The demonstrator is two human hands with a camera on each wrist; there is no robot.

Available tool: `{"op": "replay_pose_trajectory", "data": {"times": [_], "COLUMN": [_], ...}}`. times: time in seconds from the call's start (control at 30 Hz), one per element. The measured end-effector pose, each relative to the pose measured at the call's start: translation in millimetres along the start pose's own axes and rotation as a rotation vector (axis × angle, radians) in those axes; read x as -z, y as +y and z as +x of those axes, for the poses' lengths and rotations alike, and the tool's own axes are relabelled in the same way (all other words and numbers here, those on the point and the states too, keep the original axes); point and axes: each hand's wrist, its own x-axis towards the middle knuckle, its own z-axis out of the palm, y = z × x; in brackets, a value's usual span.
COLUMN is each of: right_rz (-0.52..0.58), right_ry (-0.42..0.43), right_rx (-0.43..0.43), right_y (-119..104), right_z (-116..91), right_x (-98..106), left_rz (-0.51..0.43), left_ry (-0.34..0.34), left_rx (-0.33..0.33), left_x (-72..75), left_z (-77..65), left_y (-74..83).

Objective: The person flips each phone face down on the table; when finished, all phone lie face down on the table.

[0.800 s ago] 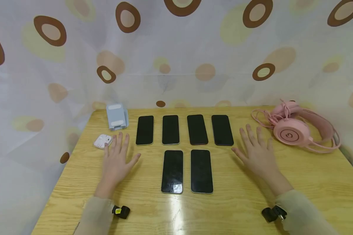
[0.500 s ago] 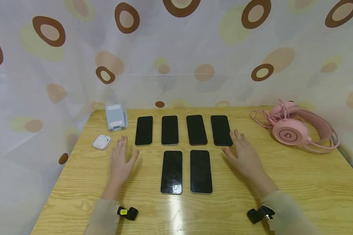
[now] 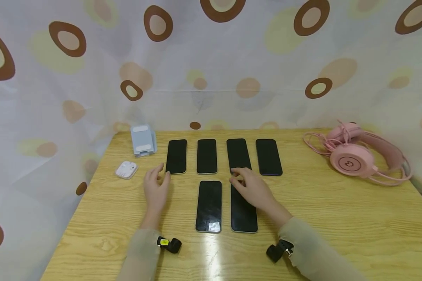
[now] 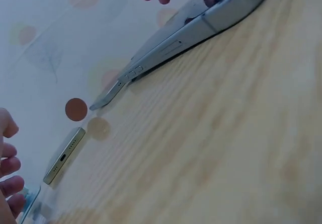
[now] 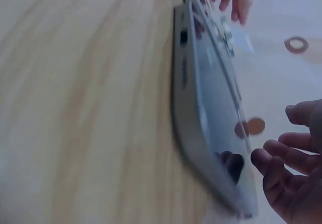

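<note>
Several black-screened phones lie face up in two rows on the wooden table. In the head view my left hand [image 3: 156, 191] is just below the leftmost back-row phone [image 3: 176, 157], fingers loosely bent. Over the upper end of the near-right phone [image 3: 244, 218] is my right hand [image 3: 256, 191], its fingertips by the lower edge of the third back-row phone [image 3: 238, 153]. Its fingers are slightly bent, and the right wrist view shows a gap between them and the phone below. Left of the near-right phone lies the near-left phone [image 3: 209, 207]. Neither hand holds anything.
A light blue phone stand [image 3: 142, 140] is at the back left, with a white earphone case [image 3: 126, 169] in front of it. Pink headphones [image 3: 353, 160] with a looped cable lie at the back right. A patterned curtain [image 3: 211, 105] hangs behind the table.
My right hand has moved left from the right side of the phones to over the near-right one. The left hand has shifted slightly right. Fingers of both hands have bent from their earlier spread.
</note>
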Motion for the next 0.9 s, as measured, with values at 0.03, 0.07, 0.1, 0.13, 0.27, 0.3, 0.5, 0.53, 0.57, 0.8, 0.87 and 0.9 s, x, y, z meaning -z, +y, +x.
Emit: {"op": "replay_pose_trajectory", "data": {"times": [0.03,0.07,0.1,0.13,0.27,0.3,0.5,0.53,0.57,0.8,0.87,0.9], "right_rz": [0.015,0.022,0.033,0.038,0.089,0.107,0.261,0.290,0.318,0.499,0.509,0.501], "right_ry": [-0.008,-0.014,-0.023,-0.027,-0.076,-0.094,-0.183,-0.192,-0.201,-0.266,-0.283,-0.291], "right_rx": [0.008,0.020,0.025,0.033,0.026,0.020,-0.018,-0.027,-0.040,-0.271,-0.343,-0.361], "right_y": [-5.2,-9.2,-13.8,-16.9,-29.3,-33.0,-50.3,-52.6,-55.4,-68.3,-70.9,-72.0], "right_z": [3.6,7.5,11.3,15.3,32.6,37.1,69.1,74.7,79.9,109.4,114.6,116.9], "right_x": [-2.4,-5.1,-7.1,-10.1,-22.7,-25.6,-44.4,-47.3,-49.7,-70.6,-73.9,-75.1], "left_rz": [-0.001,0.012,0.018,0.021,0.039,0.040,0.099,0.106,0.118,0.199,0.228,0.247], "left_ry": [0.013,0.020,0.019,0.014,-0.002,-0.007,-0.052,-0.061,-0.067,-0.109,-0.131,-0.147], "left_rx": [0.014,0.023,0.035,0.048,0.079,0.088,0.101,0.101,0.098,0.074,0.080,0.082], "left_x": [-2.6,-5.2,-7.2,-8.7,-12.4,-12.4,-9.7,-9.2,-8.6,-6.0,-6.7,-7.2], "left_z": [2.5,5.6,8.8,11.9,24.3,26.6,36.0,36.8,37.5,37.0,36.4,35.8], "left_y": [0.1,-0.7,-1.4,-2.0,-6.9,-7.9,-11.6,-11.9,-12.4,-13.1,-12.3,-11.8]}}
